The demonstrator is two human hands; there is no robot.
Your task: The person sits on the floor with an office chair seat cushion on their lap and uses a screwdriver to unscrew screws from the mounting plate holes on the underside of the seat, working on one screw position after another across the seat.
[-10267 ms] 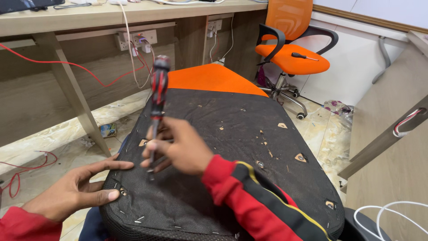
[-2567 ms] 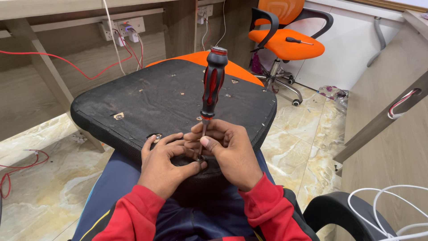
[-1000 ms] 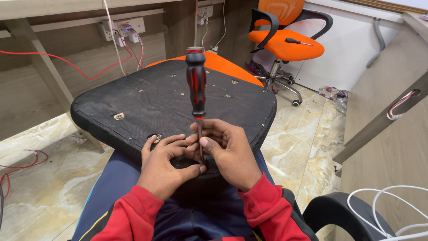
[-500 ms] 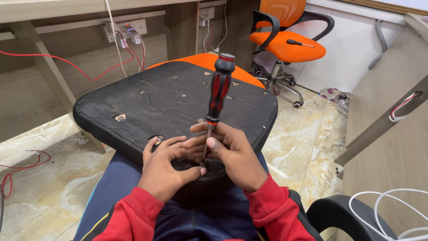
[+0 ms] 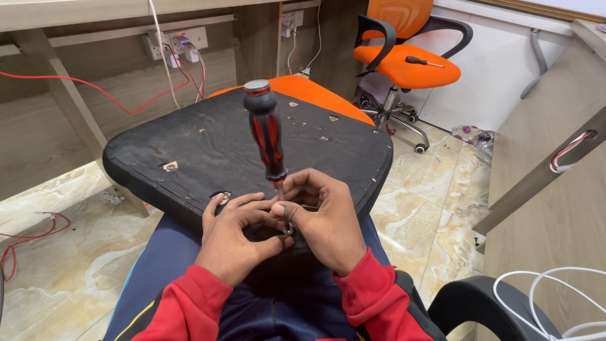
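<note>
Screwdriver point(image 5: 266, 134) front and centre in the head view: a chunky red-and-black handle with a flat grey cap on top, standing nearly upright with a slight lean to the left, its thin metal shaft dropping down between the two hands. It stands on the near edge of an upturned seat pad point(image 5: 208, 145), a black fabric underside dotted with small staples and bits of debris, an orange cushion face peeking out at the far side. The pad rests across the person's lap, on dark blue trousers.

Right hand point(image 5: 325, 221) curls its fingers closed around the lower shaft, thumb and forefinger pinching it just under the handle's collar. Left hand point(image 5: 235, 237) sits right against it, fingers bent and pressed to the pad beside the tip, thumb touching the shaft low down; the tip itself is hidden between the fingers. Both wrists come out of red sleeves.

Beyond the pad, an orange office chair point(image 5: 404, 60) stands on the marble floor, with a second screwdriver point(image 5: 424, 62) lying on its seat. Red wires point(image 5: 95, 95) trail along the wooden desk front at left.
</note>
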